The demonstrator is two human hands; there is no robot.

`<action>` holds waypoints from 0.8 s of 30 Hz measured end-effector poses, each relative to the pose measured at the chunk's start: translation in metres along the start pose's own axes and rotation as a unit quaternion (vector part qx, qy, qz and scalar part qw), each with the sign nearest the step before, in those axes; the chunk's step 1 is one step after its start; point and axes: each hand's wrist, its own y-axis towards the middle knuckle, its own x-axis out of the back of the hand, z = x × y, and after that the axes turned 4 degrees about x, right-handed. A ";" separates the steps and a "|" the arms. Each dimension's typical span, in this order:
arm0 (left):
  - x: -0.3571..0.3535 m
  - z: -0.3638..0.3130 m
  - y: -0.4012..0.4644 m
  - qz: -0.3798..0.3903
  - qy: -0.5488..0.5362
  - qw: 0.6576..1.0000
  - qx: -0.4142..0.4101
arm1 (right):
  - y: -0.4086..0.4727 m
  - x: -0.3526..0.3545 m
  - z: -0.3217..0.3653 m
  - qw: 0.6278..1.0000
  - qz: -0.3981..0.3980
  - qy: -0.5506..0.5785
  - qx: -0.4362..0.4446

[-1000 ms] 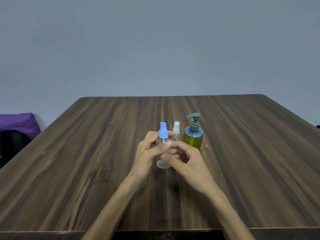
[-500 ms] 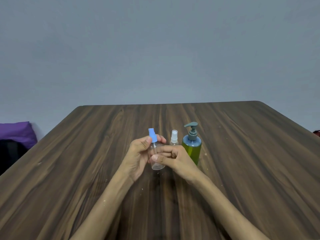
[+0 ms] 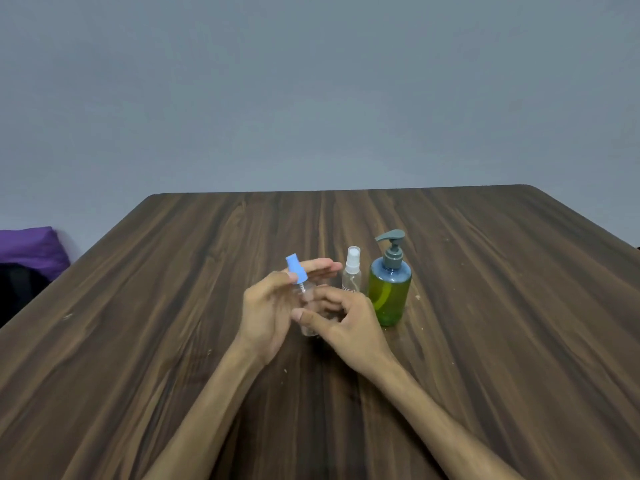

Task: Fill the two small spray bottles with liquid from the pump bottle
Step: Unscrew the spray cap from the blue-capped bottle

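A small clear spray bottle [image 3: 307, 308] sits at the table's middle, and my right hand [image 3: 346, 323] grips its body from the right. My left hand [image 3: 268, 306] pinches its blue spray head [image 3: 295, 270], which is tilted left and raised so that its thin dip tube shows above the neck. Just behind my right hand stands a second small clear spray bottle [image 3: 352, 275] with a white head, untouched. To its right stands the green pump bottle [image 3: 389, 292] with a grey pump, holding yellow-green liquid.
The dark wooden table [image 3: 502, 306] stretches wide on both sides of the bottles. A purple bag or cushion [image 3: 31, 249] lies off the table's left edge against the grey wall.
The blue spray head has gone from upright on the bottle to tilted left and lifted off the neck. My right hand has slid lower round the bottle body.
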 end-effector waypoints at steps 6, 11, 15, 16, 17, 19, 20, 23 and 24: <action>-0.003 0.004 0.005 -0.114 0.043 0.991 -0.057 | 0.002 0.010 -0.004 0.999 -0.039 -0.032 0.008; -0.011 0.008 0.010 -0.149 0.094 0.983 -0.044 | -0.002 0.006 -0.006 0.979 0.004 -0.196 0.052; -0.017 0.007 0.006 -0.065 0.113 0.990 -0.057 | -0.003 0.003 -0.011 0.981 -0.028 -0.192 0.022; -0.016 0.005 0.006 -0.057 0.086 0.994 -0.046 | -0.002 0.004 -0.011 0.982 -0.043 -0.185 0.013; -0.015 0.004 0.006 -0.053 0.064 0.996 -0.039 | -0.002 0.005 -0.011 0.982 -0.052 -0.181 0.007; -0.014 0.004 0.007 -0.070 0.068 0.994 -0.041 | 0.000 0.007 -0.011 0.982 -0.059 -0.178 -0.001; -0.014 0.004 0.007 -0.088 0.083 0.991 -0.053 | 0.001 0.009 -0.011 0.982 -0.057 -0.179 -0.003; -0.015 0.002 0.010 -0.152 0.101 0.977 -0.112 | 0.001 0.011 -0.010 0.978 -0.067 -0.196 -0.006; -0.015 -0.002 0.011 -0.172 0.087 0.973 -0.130 | 0.000 0.012 -0.010 0.977 -0.072 -0.200 -0.009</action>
